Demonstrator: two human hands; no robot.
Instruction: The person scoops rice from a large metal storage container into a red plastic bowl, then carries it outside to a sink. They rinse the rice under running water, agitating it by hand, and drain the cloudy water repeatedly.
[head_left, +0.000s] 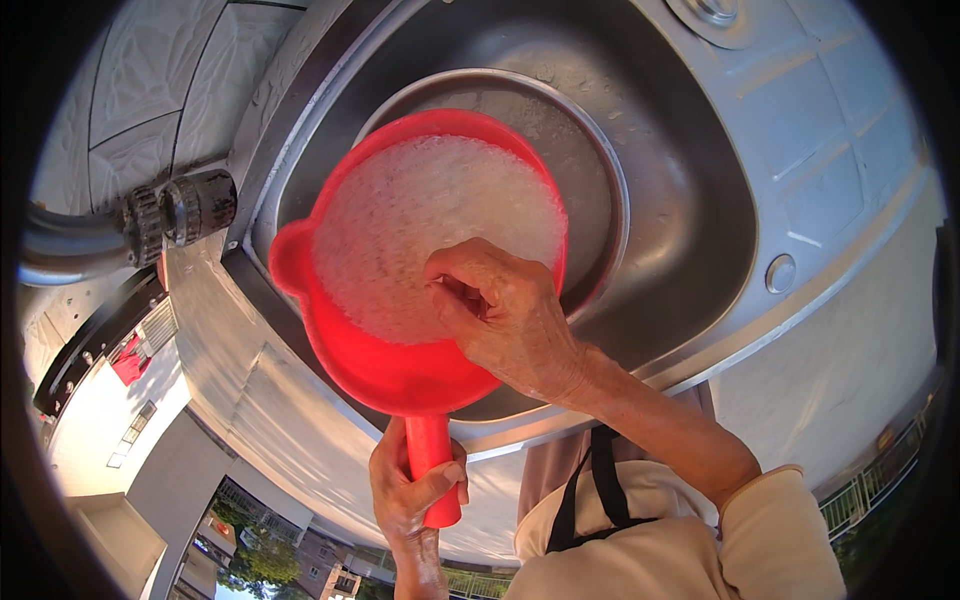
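Observation:
A red plastic dipper (375, 375) with a spout lip on its left side is tilted over the sink. Cloudy whitish contents (400, 210), grainy or frothy looking, fill most of its bowl. My left hand (405, 485) is wrapped round the dipper's handle from below. Over the bowl's near right part, my right hand (510, 315) is curled, thumb and fingers drawn together. What its fingertips hold, if anything, cannot be made out. Beneath the dipper sits a round metal basin (605, 160), partly hidden, with some liquid in it.
The stainless steel sink (690, 200) surrounds the basin, and its ridged drainboard (810, 130) lies to the right. A metal faucet (190, 208) juts in from the left. Grey tiles (150, 80) cover the wall at the upper left.

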